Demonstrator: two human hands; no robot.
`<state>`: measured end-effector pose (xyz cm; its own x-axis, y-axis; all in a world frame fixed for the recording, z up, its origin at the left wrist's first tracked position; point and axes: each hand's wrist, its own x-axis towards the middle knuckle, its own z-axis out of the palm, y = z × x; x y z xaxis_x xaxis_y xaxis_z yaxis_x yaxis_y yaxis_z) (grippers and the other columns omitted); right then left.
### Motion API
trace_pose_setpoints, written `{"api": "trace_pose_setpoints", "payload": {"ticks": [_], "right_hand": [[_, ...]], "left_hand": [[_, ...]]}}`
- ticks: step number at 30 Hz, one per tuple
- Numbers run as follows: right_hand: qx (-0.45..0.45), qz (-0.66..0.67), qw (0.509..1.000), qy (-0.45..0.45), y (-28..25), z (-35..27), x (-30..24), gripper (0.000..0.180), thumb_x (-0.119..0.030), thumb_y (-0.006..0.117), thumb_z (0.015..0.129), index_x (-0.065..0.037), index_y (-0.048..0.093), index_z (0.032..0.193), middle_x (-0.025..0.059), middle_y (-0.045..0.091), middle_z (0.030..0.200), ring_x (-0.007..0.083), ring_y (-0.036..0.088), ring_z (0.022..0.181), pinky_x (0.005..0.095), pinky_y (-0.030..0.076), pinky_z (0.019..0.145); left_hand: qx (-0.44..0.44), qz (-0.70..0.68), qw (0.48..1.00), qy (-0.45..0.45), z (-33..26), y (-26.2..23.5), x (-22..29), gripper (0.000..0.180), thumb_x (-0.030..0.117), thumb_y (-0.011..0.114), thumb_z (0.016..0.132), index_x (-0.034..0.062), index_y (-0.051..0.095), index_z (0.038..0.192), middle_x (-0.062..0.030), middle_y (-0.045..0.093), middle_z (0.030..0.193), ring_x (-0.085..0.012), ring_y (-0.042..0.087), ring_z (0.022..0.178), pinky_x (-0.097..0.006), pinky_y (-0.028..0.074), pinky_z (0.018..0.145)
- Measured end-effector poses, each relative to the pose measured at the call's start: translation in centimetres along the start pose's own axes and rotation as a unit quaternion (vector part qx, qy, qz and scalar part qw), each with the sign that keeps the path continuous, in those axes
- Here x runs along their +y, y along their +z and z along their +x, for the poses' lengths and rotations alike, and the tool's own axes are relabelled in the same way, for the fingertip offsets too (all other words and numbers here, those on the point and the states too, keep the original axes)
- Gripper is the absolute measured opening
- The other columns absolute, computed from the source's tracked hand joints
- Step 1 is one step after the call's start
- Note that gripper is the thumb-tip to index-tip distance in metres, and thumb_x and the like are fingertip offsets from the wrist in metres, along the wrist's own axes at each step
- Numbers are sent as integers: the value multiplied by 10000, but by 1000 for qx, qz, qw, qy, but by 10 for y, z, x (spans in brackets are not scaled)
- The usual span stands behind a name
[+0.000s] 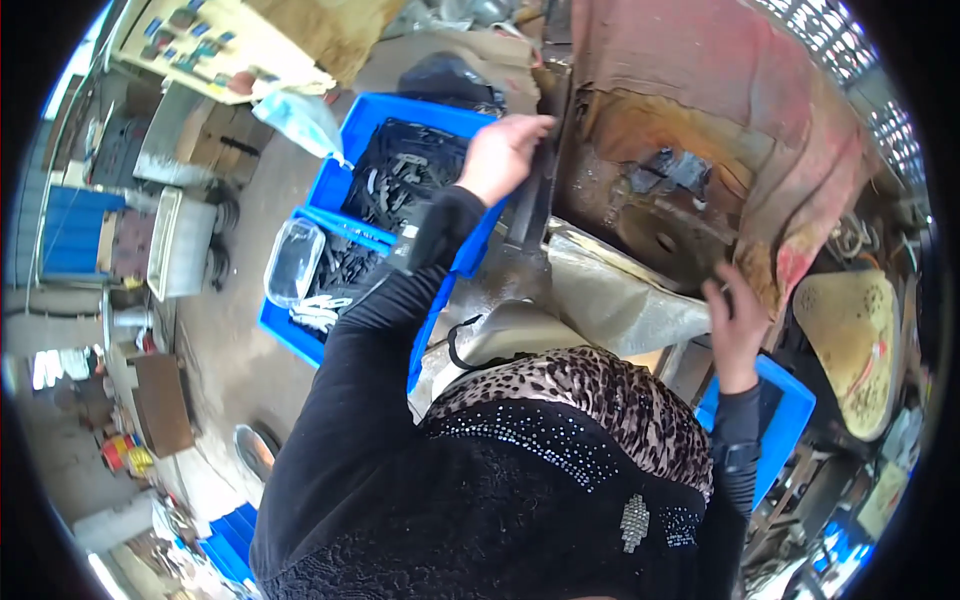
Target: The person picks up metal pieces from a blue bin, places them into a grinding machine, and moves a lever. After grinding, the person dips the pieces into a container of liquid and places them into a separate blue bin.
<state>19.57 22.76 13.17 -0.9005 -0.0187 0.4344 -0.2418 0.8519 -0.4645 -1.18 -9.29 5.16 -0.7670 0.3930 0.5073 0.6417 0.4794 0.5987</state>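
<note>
The left hand (500, 155) is being held out to the far side, its fingers (535, 125) curled onto the upper end of a dark metal strip (532, 205) that is being kept upright along the left edge of the rusty machine bed (640, 150). The strip is being pressed close against that edge, with no visible gap between them. The right hand (738, 325) is being rested at the near right edge of the bed, beside a round disc (665, 240); whether its fingers are clenched on anything cannot be told, since they are partly hidden by a red cloth (760, 120) that is being draped over the far and right sides of the machine.

Just left of the strip, a blue crate (350, 130) filled with dark metal parts (400, 175) is being crowded by a second blue crate (290, 330) nearer in, on whose left rim a clear plastic tub (294, 262) is being carried. Room on the left is thus being closed off by crate walls right up to the strip. A grey sheet (610, 295) is being spread over the near edge of the bed, between the two arms. At the near right, another blue crate (785, 420) is being pressed against the right forearm, and a yellow perforated seat (850, 335) is being kept further right. Bare concrete floor (215, 350) is being left open only to the far left of the crates.
</note>
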Motion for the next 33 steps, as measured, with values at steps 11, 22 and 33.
{"api": "trace_pose_setpoints", "payload": {"ticks": [11,22,33], "right_hand": [[47,114,986,114,28,181,105,351,-282,624,969,-2,643,1178,34,667,1095,110,578,997,248,431,923],[-3,11,985,174,36,241,139,421,-385,663,929,-56,674,1191,6,681,1083,96,585,1024,244,419,949],[-5,309,866,394,19,134,83,364,-283,658,941,-97,586,1245,-70,540,775,6,428,567,170,317,496]], "left_hand": [[44,153,947,-280,-173,-102,-109,252,66,597,836,93,705,1063,-179,686,958,-355,672,857,-413,539,751],[-252,316,907,-118,-95,-45,-151,447,89,578,825,245,656,1237,-111,499,1396,-332,505,1213,-438,475,972],[-270,384,883,-17,-94,-38,-197,221,168,589,830,156,683,1030,-109,522,1328,-337,461,1266,-469,437,990]]}}
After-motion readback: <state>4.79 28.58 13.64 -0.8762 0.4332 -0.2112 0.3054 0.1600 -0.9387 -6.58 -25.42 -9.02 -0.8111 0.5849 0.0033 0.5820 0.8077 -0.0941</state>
